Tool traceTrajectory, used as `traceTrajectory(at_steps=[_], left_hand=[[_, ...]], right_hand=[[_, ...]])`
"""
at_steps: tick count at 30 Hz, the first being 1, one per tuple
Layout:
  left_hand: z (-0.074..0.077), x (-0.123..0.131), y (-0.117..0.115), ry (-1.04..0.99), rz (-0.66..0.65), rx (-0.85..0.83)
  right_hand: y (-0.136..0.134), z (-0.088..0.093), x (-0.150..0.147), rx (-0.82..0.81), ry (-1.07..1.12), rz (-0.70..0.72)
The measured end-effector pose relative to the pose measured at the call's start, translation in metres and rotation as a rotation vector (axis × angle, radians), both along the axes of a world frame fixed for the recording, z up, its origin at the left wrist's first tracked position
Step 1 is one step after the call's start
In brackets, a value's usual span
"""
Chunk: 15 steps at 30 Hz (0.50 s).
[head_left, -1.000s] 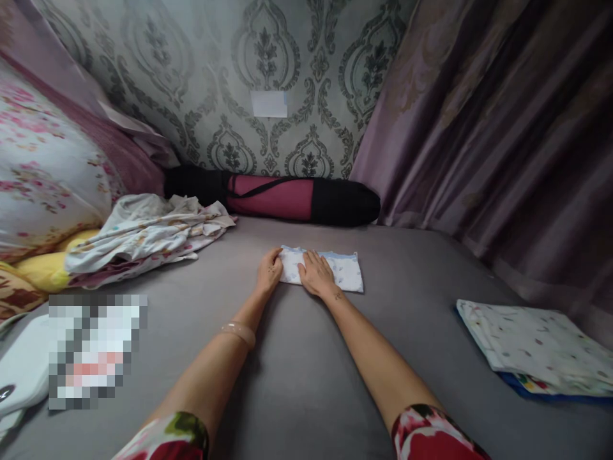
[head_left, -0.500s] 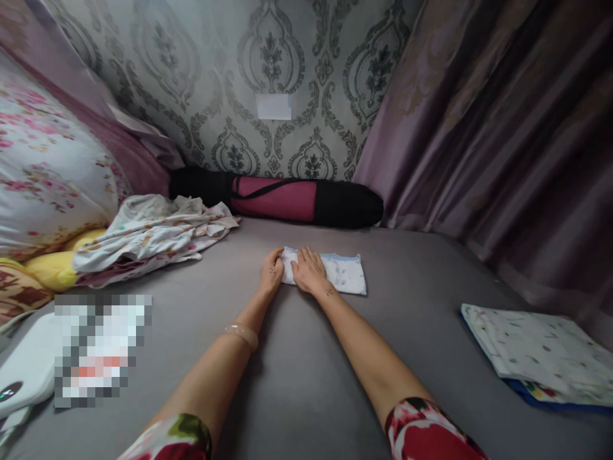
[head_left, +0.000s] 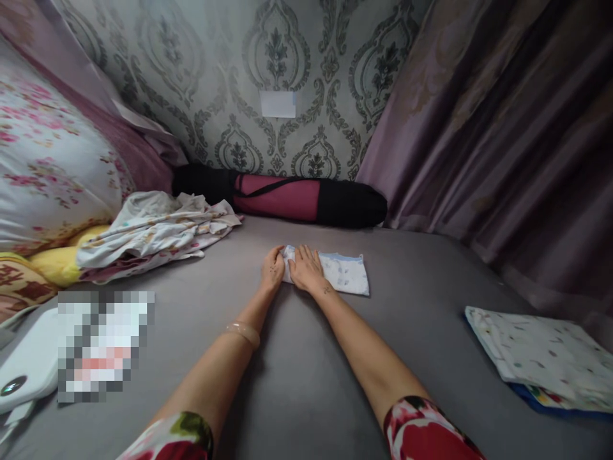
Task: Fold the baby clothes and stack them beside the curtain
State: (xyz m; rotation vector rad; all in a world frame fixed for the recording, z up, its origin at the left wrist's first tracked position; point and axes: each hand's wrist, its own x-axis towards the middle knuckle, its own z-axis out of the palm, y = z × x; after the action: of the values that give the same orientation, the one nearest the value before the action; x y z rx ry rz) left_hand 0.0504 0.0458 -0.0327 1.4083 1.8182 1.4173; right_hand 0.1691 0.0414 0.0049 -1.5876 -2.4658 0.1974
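Note:
A small folded white cloth with a pale blue edge and small printed marks lies on the grey sheet in front of me. My left hand is at the cloth's left end, thumb and fingers closed on that edge; part of the grip is hidden. Flat on the left part of the same cloth rests my right hand, fingers stretched out and pressed down. The cloth's right half sticks out uncovered beyond it.
A black and dark-pink roll bag lies along the wall. Crumpled printed fabric and a floral pillow are at left, above a white power bank. Folded patterned cloths lie at right, near purple curtains.
My right hand has slid very slightly left on the cloth, towards my left hand. The whole view has shifted a little; the cloth keeps its shape.

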Motion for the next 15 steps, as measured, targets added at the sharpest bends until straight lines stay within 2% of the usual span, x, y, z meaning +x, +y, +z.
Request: traceTrajectory(at_steps=[6,10,15], left_hand=[[0.004,0.001,-0.002,-0.046,0.029,0.022],[0.005,0.001,-0.004,-0.077,-0.003,0.019],[0.003,0.002,-0.003,-0.118,-0.062,0.017]], right_hand=[[-0.002,-0.006,-0.018,-0.041,-0.005,0.088],[-0.004,-0.014,-0.019,-0.076,-0.01,0.086],[-0.002,-0.008,-0.017,-0.135,0.047,0.113]])
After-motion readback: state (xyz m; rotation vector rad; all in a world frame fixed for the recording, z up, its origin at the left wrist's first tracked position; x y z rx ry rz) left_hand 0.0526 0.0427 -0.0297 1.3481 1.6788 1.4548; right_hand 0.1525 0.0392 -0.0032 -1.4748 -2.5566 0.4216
